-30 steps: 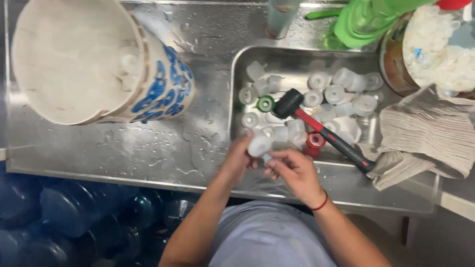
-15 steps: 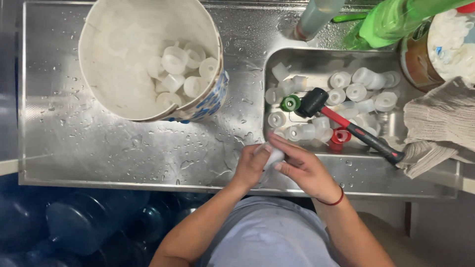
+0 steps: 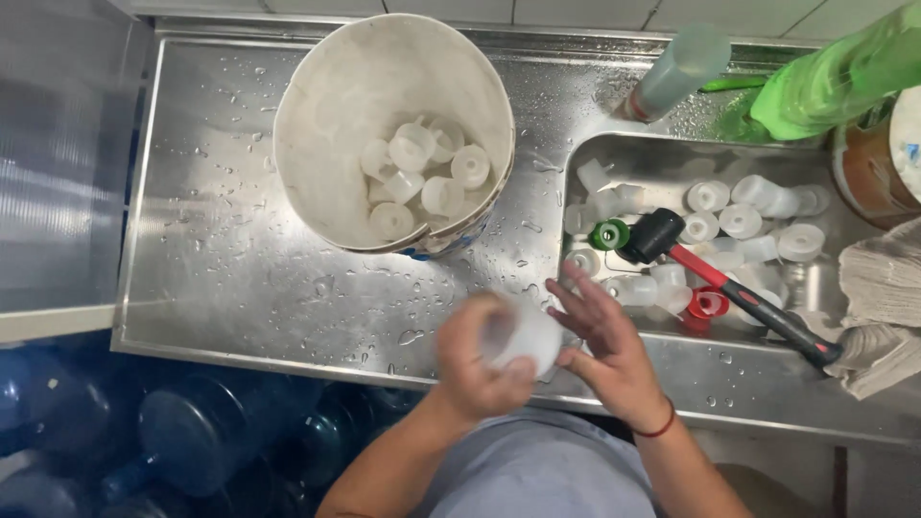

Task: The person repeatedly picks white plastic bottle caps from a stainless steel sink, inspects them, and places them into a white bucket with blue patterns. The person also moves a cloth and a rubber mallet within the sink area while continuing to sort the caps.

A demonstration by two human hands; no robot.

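Item: white cap (image 3: 523, 336), blurred, being held over the front edge of the wet steel counter (image 3: 240, 278). The cap is being gripped by the left hand (image 3: 475, 369), fingers curled around it; the right hand (image 3: 604, 350) is being kept beside it, fingers spread, fingertips seemingly touching its right side.

Behind, on the counter: white bucket (image 3: 393, 134), several white caps (image 3: 422, 177) being contained at its bottom.

To the right: sink basin (image 3: 825, 288), many white caps being held within, also one green cap (image 3: 608, 234), one red cap (image 3: 708, 304), and a black-headed mallet (image 3: 729, 285) with red-and-black handle being rested across them.

Far right: folded cloths (image 3: 883, 307).
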